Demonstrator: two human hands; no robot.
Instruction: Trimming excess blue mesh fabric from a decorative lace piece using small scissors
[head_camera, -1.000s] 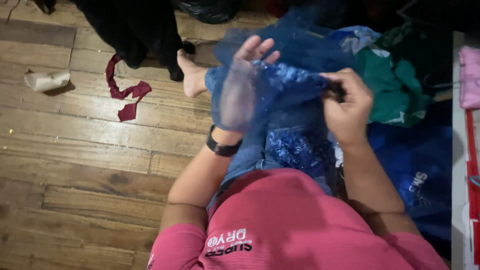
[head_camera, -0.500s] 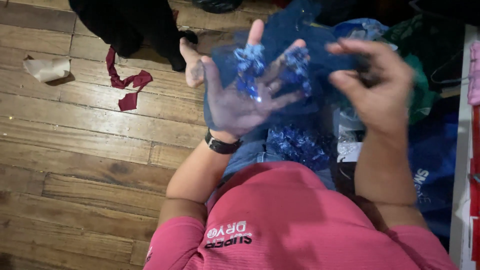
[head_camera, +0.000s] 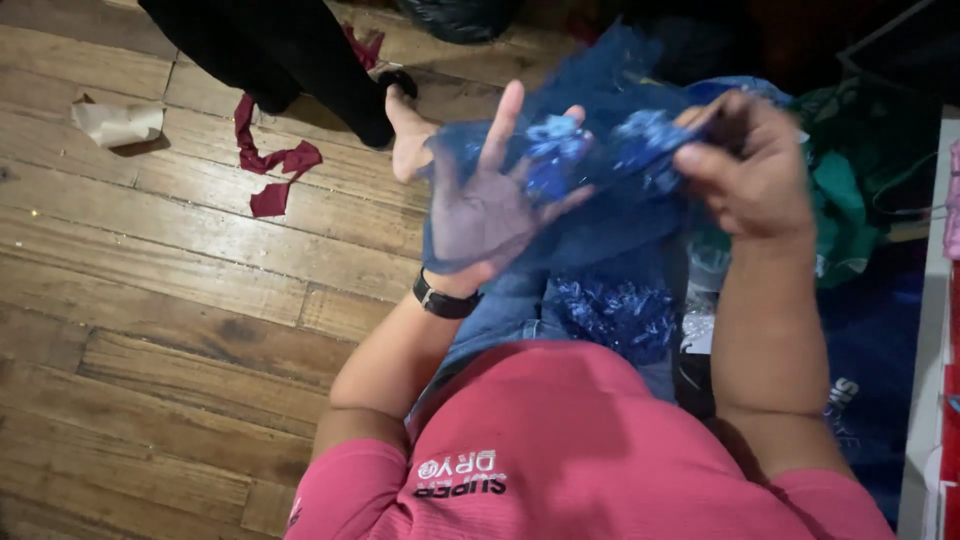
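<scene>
The sheer blue mesh fabric (head_camera: 600, 170) with shiny blue trim is being held up in front of the person's chest, above the lap, stretched between both hands. The left hand (head_camera: 490, 205) is spreading wide open inside the mesh, palm facing the camera and fingers fanned upward, so the skin is showing through the thin cloth draped over it; it is not gripping anything, only supporting the fabric from within. A black wristband (head_camera: 445, 298) is sitting on that wrist, and the forearm is angling up from the lower left. The right hand (head_camera: 750, 175) is curling closed, its fingertips pinching a bunched edge of the mesh at the upper right, with the forearm rising almost straight from the pink shirt (head_camera: 590, 450).

Below the hands, more of the blue fabric is hanging down over the denim-clad lap. To the left, the wooden floor (head_camera: 150, 300) is lying open, with a dark red cloth scrap (head_camera: 275, 170) and a crumpled piece of paper (head_camera: 118, 122) well apart from the hands. A bare foot (head_camera: 408, 135) is resting just beside the left hand's edge of the mesh. To the right, green cloth (head_camera: 850, 200) and other piled material are crowding close behind the right hand.
</scene>
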